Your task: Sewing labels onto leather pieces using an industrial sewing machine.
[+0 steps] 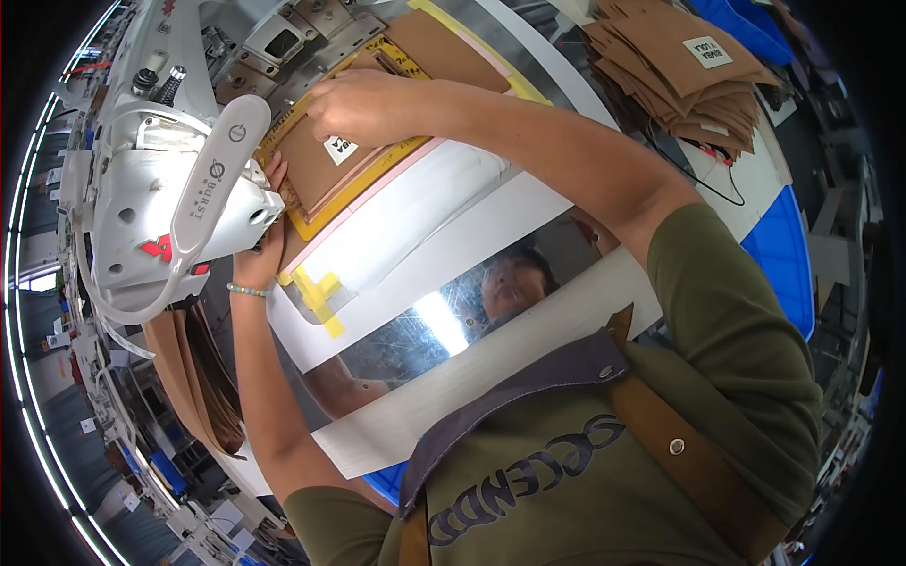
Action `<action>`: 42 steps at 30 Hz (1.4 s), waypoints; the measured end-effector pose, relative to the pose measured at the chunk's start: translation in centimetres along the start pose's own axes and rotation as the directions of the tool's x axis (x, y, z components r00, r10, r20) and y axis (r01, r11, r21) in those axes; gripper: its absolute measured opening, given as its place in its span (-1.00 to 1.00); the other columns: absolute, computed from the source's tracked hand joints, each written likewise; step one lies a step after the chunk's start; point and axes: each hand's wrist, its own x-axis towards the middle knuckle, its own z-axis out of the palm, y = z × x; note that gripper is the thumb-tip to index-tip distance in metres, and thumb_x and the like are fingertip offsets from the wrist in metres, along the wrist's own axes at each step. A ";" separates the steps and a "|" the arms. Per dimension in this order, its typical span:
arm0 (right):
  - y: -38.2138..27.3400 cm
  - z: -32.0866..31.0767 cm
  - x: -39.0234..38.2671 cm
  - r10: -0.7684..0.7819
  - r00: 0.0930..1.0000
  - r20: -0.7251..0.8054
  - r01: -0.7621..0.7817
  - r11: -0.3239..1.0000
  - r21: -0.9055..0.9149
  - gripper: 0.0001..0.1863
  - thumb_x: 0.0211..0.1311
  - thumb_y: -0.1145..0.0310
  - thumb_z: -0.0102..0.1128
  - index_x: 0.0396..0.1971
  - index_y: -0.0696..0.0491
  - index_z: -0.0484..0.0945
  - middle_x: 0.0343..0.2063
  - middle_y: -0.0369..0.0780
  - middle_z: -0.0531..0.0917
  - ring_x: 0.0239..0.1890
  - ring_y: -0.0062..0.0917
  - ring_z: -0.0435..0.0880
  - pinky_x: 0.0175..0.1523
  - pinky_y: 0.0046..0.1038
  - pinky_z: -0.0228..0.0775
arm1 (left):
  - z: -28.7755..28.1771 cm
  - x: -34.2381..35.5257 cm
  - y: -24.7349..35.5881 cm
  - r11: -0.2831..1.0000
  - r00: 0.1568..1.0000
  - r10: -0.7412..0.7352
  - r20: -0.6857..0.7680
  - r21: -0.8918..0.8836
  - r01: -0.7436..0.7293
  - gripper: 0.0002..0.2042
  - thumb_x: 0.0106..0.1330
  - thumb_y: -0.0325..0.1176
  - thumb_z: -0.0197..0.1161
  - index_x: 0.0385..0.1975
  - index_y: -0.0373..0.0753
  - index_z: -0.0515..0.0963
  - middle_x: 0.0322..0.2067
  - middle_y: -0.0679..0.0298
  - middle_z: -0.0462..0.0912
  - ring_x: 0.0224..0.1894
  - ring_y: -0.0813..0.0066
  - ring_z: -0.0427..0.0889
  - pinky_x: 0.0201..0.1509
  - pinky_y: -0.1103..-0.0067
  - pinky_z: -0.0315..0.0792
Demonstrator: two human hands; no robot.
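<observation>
1. Fingers of the right hand [363, 106] are bent over the brown sheet [307, 168]; one cannot tell if they pinch.
2. Below them, a white label [340, 149] lies on this sheet, inside the yellow frame [316, 224].
3. Left hand's [262, 253] fingers are beside the frame, partly hidden; one cannot tell their state.

The white machine head [132, 222] hides part of the left hand [265, 253] — whether the right hand [366, 106] grips anything is unclear — and the top edge cuts a blue bin [755, 30].
</observation>
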 end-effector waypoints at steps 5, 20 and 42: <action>-0.3 -0.3 -0.1 0.021 0.999 0.048 -0.023 0.999 0.023 -0.87 0.27 0.35 0.37 -0.25 0.00 0.81 -0.21 -0.29 0.72 0.09 -0.36 0.63 0.17 -0.24 0.57 | 0.9 0.2 -1.7 0.995 0.999 0.008 -0.031 -0.101 -0.011 -0.64 0.65 -0.37 0.11 0.36 -0.20 0.55 0.49 0.31 0.50 0.60 0.22 0.28 0.71 0.34 0.10; -2.9 1.8 -0.8 -0.111 0.990 0.083 0.077 0.938 0.338 -0.65 0.33 0.47 0.26 0.05 -0.08 0.82 0.23 -0.24 0.68 0.31 -0.29 0.58 0.48 -0.18 0.33 | 2.2 1.3 -1.9 0.980 0.983 0.025 -0.184 -0.188 -0.060 -0.71 0.60 -0.45 0.18 0.23 -0.19 0.63 0.32 0.24 0.65 0.45 0.20 0.46 0.61 0.30 0.25; -3.6 2.0 0.5 -0.112 0.992 0.058 0.095 0.966 0.241 -0.60 0.31 0.50 0.27 0.07 -0.19 0.83 0.23 -0.29 0.71 0.31 -0.32 0.59 0.44 -0.19 0.39 | 3.0 2.1 -7.4 0.641 0.997 -0.063 -0.040 -0.767 0.010 -0.47 0.61 -0.42 0.14 0.52 -0.42 0.27 0.38 -0.07 0.54 0.43 0.23 0.54 0.55 0.45 0.40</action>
